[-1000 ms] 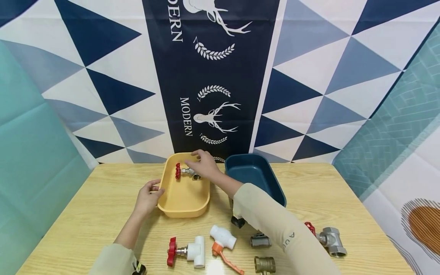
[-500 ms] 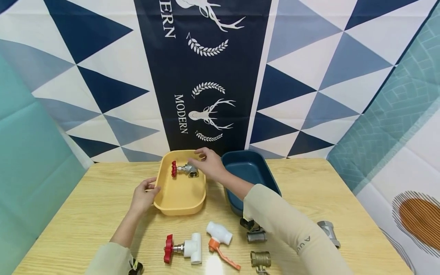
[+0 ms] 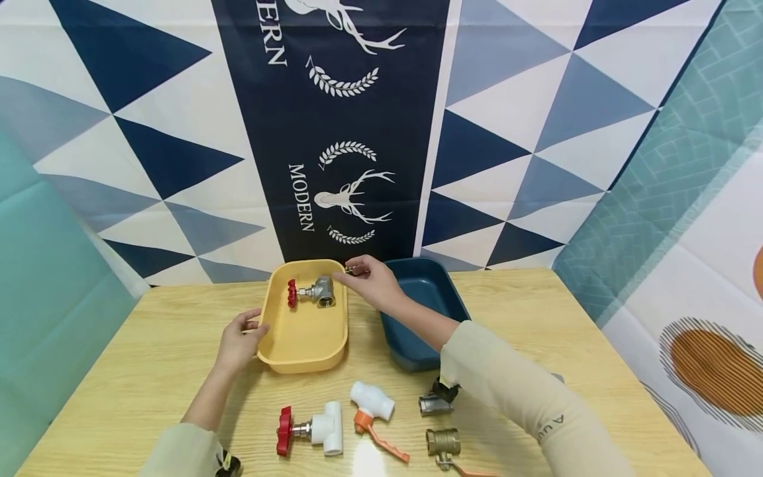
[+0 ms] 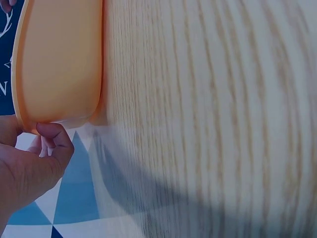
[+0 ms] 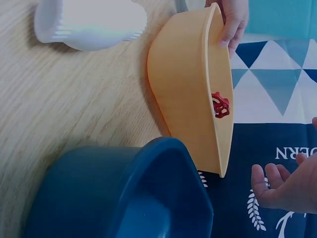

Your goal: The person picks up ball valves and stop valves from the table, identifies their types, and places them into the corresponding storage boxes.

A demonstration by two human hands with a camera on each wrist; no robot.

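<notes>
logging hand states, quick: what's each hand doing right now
Left hand: fingers curled on the rim of the yellow tray, holding it.
Right hand: open above the tray's far edge, holding nothing; the red-handled metal valve lies free in the tray.

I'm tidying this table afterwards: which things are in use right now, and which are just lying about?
In use: yellow plastic tray, held by left hand; red-handled metal valve inside; right hand.

Lying about: dark blue tub, white valves, brass fitting.

Table [image 3: 149, 371] is pale wood-grain laminate, pretty smooth. Yellow tray [image 3: 301, 344] and blue bin [image 3: 411, 348] look like matt plastic. The valve [image 3: 312, 292] in the tray is dull silvery metal with a red handwheel. Backdrop [image 3: 507, 132] is printed cloth.
</notes>
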